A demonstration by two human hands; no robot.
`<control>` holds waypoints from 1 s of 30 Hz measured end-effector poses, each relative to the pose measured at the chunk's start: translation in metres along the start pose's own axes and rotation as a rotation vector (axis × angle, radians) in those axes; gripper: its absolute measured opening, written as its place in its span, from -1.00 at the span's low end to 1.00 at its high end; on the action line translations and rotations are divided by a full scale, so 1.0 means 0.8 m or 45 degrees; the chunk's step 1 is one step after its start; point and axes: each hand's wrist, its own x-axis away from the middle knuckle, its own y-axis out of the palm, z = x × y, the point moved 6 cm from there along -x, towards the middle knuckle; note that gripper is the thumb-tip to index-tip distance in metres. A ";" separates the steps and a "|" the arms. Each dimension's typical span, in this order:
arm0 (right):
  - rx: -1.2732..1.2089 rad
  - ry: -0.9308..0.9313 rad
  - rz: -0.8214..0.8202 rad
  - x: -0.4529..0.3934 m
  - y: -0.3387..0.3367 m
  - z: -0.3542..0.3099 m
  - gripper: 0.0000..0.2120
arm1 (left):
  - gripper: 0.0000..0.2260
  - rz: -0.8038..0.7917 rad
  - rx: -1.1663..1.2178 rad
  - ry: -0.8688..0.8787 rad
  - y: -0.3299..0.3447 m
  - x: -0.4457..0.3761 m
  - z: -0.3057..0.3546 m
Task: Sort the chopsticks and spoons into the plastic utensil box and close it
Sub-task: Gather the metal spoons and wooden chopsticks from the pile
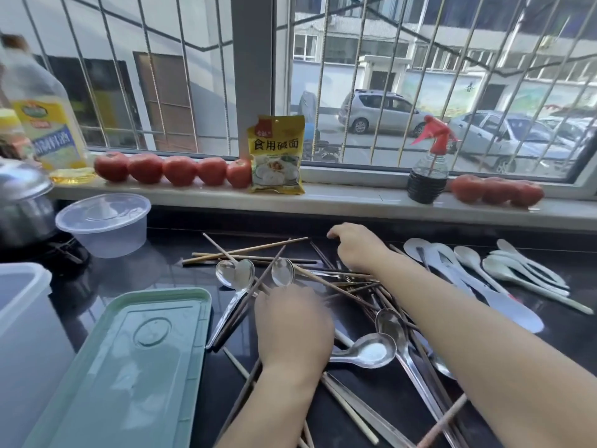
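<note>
A tangled pile of wooden chopsticks and metal spoons lies on the dark counter. My left hand rests palm down on the pile, fingers curled over chopsticks near two spoon bowls. My right hand reaches further back into the pile, fingers bent down onto chopsticks; whether it grips any is hidden. Several white plastic spoons lie in a row at the right. The green lid of the utensil box lies at the lower left, and the translucent box stands at the left edge.
A round clear container with lid and a metal pot stand at the back left. On the windowsill are tomatoes, a yellow packet, an oil bottle and a red-topped spray bottle.
</note>
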 end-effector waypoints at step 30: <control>-0.074 -0.333 -0.158 -0.029 0.041 -0.083 -0.48 | -0.72 -0.038 -0.067 -0.053 0.002 -0.006 -0.006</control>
